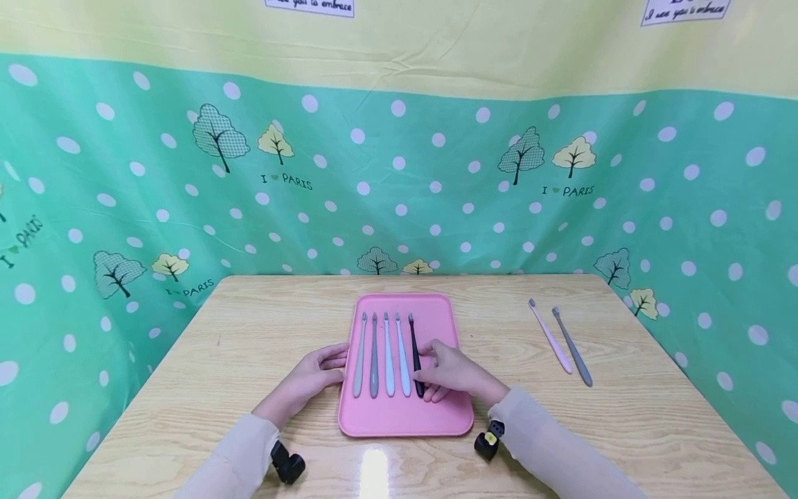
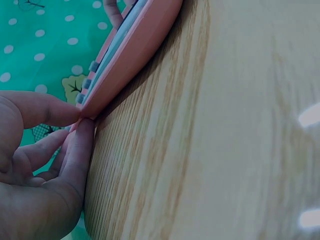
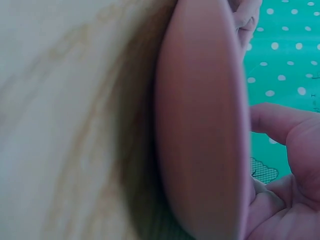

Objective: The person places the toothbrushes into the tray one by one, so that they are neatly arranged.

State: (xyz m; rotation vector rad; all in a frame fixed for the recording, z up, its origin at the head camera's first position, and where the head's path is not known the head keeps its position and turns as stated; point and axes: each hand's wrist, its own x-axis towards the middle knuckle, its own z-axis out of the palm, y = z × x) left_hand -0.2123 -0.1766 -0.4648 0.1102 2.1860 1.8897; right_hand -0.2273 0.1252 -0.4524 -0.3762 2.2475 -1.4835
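A pink tray [image 1: 405,420] lies on the table with several toothbrushes side by side, heads toward the far end. From the left come a light grey toothbrush [image 1: 359,357], a darker grey one and two pale blue ones. Rightmost is a black toothbrush [image 1: 414,341], whose handle my right hand [image 1: 454,371] holds between thumb and fingers, low over the tray. My left hand [image 1: 304,381] grips the tray's left rim. In the left wrist view its thumb and a finger meet at the tray edge. The tray's side wall [image 3: 200,125] hides the brushes in the right wrist view.
On the table to the right of the tray lie a pink toothbrush [image 1: 551,339] and a grey toothbrush [image 1: 573,348], both slanted. A green dotted curtain [image 1: 399,201] hangs behind and beside the wooden table [image 1: 268,312].
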